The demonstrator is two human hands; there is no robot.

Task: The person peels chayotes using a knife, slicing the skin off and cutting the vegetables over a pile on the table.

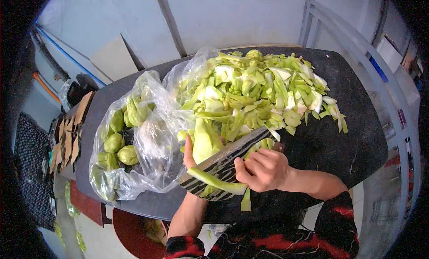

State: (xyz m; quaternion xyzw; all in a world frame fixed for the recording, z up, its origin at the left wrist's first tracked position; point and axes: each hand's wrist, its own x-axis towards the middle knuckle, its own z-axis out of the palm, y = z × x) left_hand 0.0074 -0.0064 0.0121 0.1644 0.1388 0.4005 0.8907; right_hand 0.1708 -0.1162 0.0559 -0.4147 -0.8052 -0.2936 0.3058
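Observation:
My left hand (189, 154) is wrapped round a pale green chayote (206, 143) whose skin is pared off in flat facets; the blade hides most of this hand. My right hand (264, 170) grips a broad cleaver (227, 158) with a dark, streaked blade, slanting across the lower part of the chayote. Along the blade's face lies a long strip of peel (219, 182), its end hanging down. More peel shows around the fingers of my right hand. Just beyond the hands spreads a big heap of green and whitish peelings (257, 91).
Left on the dark table (344, 156) lies a clear plastic bag (156, 178) with several unpeeled chayotes (128, 155). A round chayote (254, 54) tops the heap's far side. Below the table's left front is a red tub (127, 234). A grey metal rail (380, 62) runs along the right.

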